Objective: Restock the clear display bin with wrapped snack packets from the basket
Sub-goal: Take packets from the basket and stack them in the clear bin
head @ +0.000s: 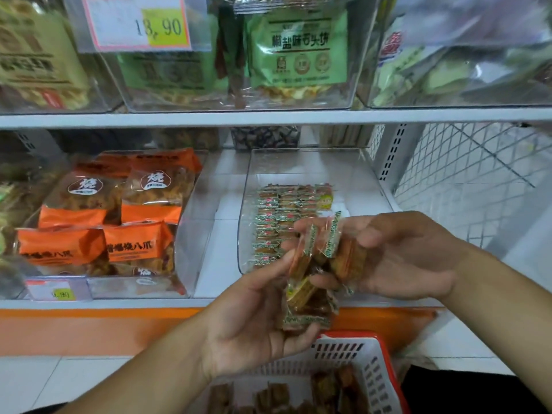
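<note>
Left hand (254,318): palm up, cupping wrapped snack packets (307,297), long axes jumbled.
Right hand (397,252): fingers pinching upright packets above the clear display bin (248,204).

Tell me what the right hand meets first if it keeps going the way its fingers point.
The right hand points leftward; it would likely meet the left hand fingertips and the shared snack packets first, not the clear display bin. Depth is unclear.

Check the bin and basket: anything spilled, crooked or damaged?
Nothing stands out. The packets in the bin lie in neat rows, the basket sits upright below, and both hands, left and right, hold a loose bunch of packets between them.
</note>
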Motion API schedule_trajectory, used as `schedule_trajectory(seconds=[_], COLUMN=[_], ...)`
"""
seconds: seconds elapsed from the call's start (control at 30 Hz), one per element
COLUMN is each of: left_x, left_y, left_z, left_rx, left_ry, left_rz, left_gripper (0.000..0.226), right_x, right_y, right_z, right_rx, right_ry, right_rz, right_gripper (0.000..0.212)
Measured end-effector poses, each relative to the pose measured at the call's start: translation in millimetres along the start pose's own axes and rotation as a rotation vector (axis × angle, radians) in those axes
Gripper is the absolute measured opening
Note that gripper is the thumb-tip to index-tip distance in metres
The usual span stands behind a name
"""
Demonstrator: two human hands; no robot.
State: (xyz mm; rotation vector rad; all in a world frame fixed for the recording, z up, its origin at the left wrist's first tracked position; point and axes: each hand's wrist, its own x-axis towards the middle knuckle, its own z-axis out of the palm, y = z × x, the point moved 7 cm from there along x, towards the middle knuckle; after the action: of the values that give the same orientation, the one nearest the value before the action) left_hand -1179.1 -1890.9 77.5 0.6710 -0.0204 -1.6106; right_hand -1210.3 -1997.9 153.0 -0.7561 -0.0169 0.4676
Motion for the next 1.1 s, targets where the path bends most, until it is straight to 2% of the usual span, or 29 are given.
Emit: schedule_trajectory(seconds=[0.1, 0.2, 0.3, 0.43, 0.57, 0.67, 0.8, 0.93, 1.0, 1.1], left_x=[-1.3, -4.6, -6.2, -6.7, -3.9, -1.7, -0.8, 1.5, 4.1, 4.1], left_y=[-1.2, -2.1, -4.6, -8.4, -7.9, -2.3, 1.7, 10.6, 16.3, 27.7], left_z=[-0.7, 3.9, -0.8, -3.6, -8.5, -7.7, -6.9, -18.7, -20.2, -20.7], left_rx=[-0.004, -0.018, -0.016, 0.035, 0.015, 0.094, 0.222, 0.217, 0.216, 0.254], left_ry=[-0.004, -0.03, 0.056, 0.12, 0.173, 0.149, 0.154, 0.297, 0.319, 0.356], left_rz=[-0.023, -0.046, -0.051, -0.057, -0.033, 0.029, 0.105, 0.236, 0.321, 0.485], left_gripper=[0.073, 0.06, 0.064, 0.045, 0.065, 0.083, 0.067, 0.039, 0.031, 0.027], right_x=[0.8, 4.4, 7.6, 8.2, 13.4, 15.9, 17.5, 15.7, 13.0, 12.4], right_y=[0.6, 2.7, 4.6, 11.4, 13.3, 10.1, 11.4, 7.2, 0.9, -5.1], right_z=[3.6, 2.9, -5.8, -19.4, -24.7, -25.1, -25.6, -38.2, -47.0, -52.0], right_rx=[0.043, 0.038, -0.093, -0.277, -0.429, -0.483, -0.523, -0.534, -0.407, -0.145], right_ry=[-0.086, -0.101, -0.023, 0.103, 0.276, 0.348, 0.419, 0.61, 0.701, 0.73], right_rz=[0.001, 0.002, 0.011, 0.064, 0.062, 0.014, -0.037, -0.129, -0.191, -0.222], right_gripper=[0.084, 0.079, 0.065, 0.059, 0.033, 0.026, 0.04, 0.067, 0.07, 0.065])
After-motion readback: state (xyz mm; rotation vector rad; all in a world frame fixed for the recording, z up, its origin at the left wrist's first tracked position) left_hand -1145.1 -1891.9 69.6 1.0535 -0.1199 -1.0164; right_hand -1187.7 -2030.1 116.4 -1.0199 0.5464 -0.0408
